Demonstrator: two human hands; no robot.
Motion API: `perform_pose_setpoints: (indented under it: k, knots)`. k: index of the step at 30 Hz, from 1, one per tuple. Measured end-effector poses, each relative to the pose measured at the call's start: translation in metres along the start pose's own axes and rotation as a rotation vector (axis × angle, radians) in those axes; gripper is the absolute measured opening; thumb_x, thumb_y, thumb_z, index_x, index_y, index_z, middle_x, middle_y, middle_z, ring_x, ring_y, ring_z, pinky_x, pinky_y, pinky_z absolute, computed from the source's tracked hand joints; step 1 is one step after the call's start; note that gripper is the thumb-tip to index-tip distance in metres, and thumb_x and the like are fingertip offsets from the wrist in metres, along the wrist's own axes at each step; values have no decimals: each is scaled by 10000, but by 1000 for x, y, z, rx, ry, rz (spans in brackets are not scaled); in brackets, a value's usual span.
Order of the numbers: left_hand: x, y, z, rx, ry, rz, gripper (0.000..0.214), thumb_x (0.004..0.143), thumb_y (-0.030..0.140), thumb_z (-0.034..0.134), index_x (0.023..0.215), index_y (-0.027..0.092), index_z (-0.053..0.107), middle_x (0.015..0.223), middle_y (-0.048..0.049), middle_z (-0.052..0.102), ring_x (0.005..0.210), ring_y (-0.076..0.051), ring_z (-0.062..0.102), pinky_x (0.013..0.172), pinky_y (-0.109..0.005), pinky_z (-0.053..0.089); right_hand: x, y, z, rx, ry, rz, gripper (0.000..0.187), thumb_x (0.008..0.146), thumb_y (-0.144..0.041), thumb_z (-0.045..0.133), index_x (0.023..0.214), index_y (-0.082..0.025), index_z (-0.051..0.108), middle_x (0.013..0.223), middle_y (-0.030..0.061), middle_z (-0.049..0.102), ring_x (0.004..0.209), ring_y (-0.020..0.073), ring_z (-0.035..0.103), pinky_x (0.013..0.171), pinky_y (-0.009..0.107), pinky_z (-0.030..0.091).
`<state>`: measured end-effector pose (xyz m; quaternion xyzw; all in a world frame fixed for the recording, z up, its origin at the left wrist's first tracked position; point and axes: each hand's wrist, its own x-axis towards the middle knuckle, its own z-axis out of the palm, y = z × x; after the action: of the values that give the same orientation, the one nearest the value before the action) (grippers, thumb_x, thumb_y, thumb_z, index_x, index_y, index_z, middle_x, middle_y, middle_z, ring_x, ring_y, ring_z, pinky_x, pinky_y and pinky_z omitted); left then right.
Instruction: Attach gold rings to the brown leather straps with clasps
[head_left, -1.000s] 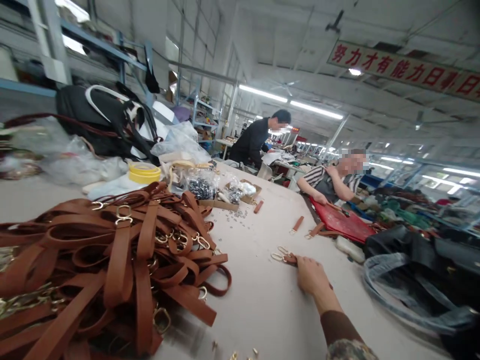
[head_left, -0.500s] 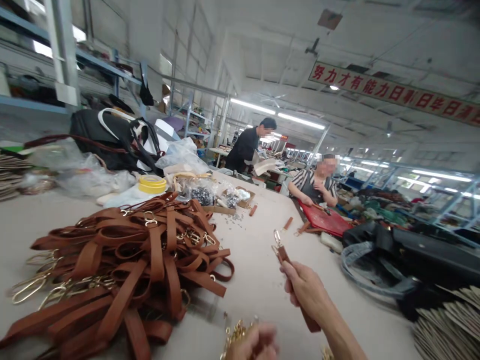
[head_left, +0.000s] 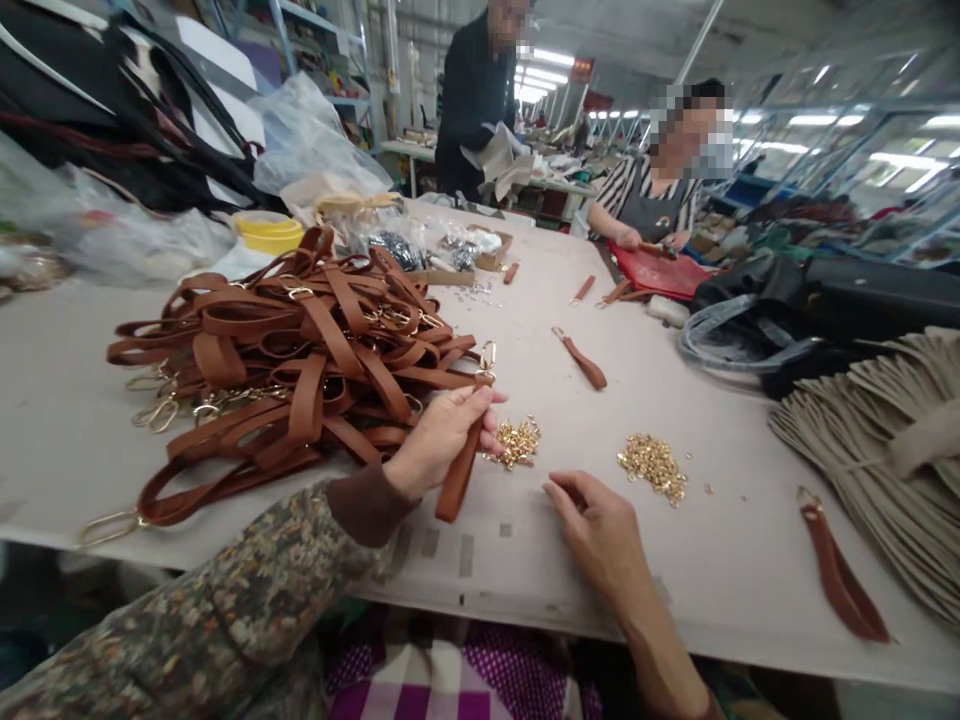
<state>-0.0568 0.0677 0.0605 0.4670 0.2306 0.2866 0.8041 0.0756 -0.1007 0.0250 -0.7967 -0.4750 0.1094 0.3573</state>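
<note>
My left hand (head_left: 442,435) is closed round a short brown leather strap (head_left: 459,475) with a gold clasp at its upper end. It is beside a large heap of similar brown straps (head_left: 300,350) with gold clasps. Just right of those fingers is a small pile of gold metal studs (head_left: 517,442). My right hand (head_left: 596,520) hovers over the table, fingers loosely curled, with nothing visible in it. A second pile of gold metal pieces (head_left: 652,467) lies to its right. Another looped brown strap (head_left: 581,360) rests on the table farther off.
One more strap (head_left: 836,570) and a tied beige bundle (head_left: 885,450) are at the right. Black bags (head_left: 862,305) sit behind them. Plastic bags, yellow tape (head_left: 268,233) and small boxes stand at the back. Two people work beyond the table, one beside a red piece (head_left: 667,272).
My right hand has let go of its strap, which now lies on the table, and has come nearer. My left hand has moved to the heap and holds a strap. The view has tilted down.
</note>
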Motion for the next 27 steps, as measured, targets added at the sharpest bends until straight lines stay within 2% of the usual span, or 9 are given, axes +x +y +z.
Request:
perform_pose_setpoints:
  k: [2,5,10,15,18,22,23,27]
  knots:
    - [8,4,-9,21,-53,-38,295,905,367,617,1017,95,595,617,50,515,426,-47,472,430,-171,423,0,15,3,-113,29,-71,257,911,-349,506,991,-188,690,959,78,725,846,202,662,802,319,488]
    - [14,-2,-16,53,-117,-69,253,930,330,561,1046,105,566,685,19,558,429,-43,470,371,-143,329,7,19,12,-239,43,-146,276,943,-327,469,1018,-174,686,945,79,713,854,191,655,808,312,476]
    - [8,-20,-13,139,-151,-16,157,940,275,499,990,127,514,821,-31,637,475,-50,537,401,-149,341,20,11,23,-328,59,-120,266,959,-359,503,1025,-187,694,856,43,683,766,172,635,729,279,438]
    - [4,-29,-7,184,-221,-88,189,902,315,556,946,132,535,910,-52,666,552,-52,581,456,-145,378,25,9,29,-393,22,-189,214,971,-290,496,986,-223,698,794,24,631,729,163,596,677,260,399]
    - [6,-33,-6,176,-244,-79,204,874,324,572,927,127,578,905,-49,655,579,-58,573,506,-162,414,28,5,30,-465,1,-310,212,962,-215,472,969,-193,683,785,40,615,732,180,570,679,274,399]
    - [5,-36,-8,189,-214,-86,237,860,348,571,956,132,587,783,-30,626,564,-76,548,477,-168,386,31,6,31,-475,17,-496,273,981,-163,384,1073,-199,638,799,46,627,748,191,582,679,280,423]
    - [5,-37,-9,190,-202,-100,249,858,359,567,957,132,581,771,-31,625,548,-75,539,460,-167,371,31,11,34,-478,45,-521,287,987,-158,359,1053,-209,634,771,38,619,707,182,582,648,272,423]
    - [10,-44,-11,120,-162,-106,300,805,391,594,961,136,561,863,-49,653,511,-56,540,414,-155,332,45,49,60,-569,224,-648,296,962,-137,383,772,-240,585,657,19,578,570,168,564,540,267,393]
